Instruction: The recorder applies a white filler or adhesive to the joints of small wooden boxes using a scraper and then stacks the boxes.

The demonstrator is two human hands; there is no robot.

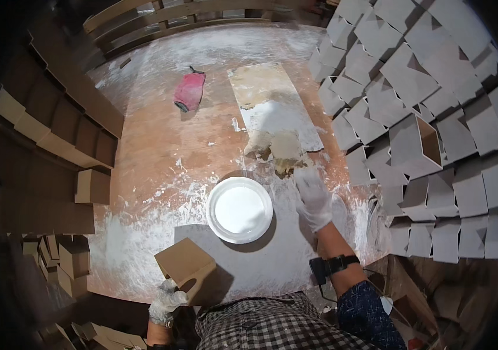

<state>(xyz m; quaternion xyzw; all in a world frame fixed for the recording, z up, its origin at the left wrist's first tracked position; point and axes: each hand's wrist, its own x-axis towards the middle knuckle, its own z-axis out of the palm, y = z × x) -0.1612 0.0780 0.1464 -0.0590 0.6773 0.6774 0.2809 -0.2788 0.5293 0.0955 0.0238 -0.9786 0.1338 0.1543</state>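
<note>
My left hand (168, 302), in a whitish knit glove, grips the lower left edge of a brown cardboard box (186, 260), which is tilted near my body at the table's front. My right hand (313, 198), in a white-smeared glove, is right of a round white tub (239, 210) of white liquid or paste. Motion blurs its fingers, so whether they hold anything cannot be made out. Just beyond its fingertips lies a crumpled, ragged beige-brown piece (287, 154), on the near end of a white-smeared flat sheet (272, 105).
A pink cloth-like roll (190, 91) lies on the white-smeared table (150, 146). Grey-white boxes (415, 143) are stacked high along the right. Brown boxes (92, 186) stand at the left. A wooden slatted rail (179, 16) borders the far edge.
</note>
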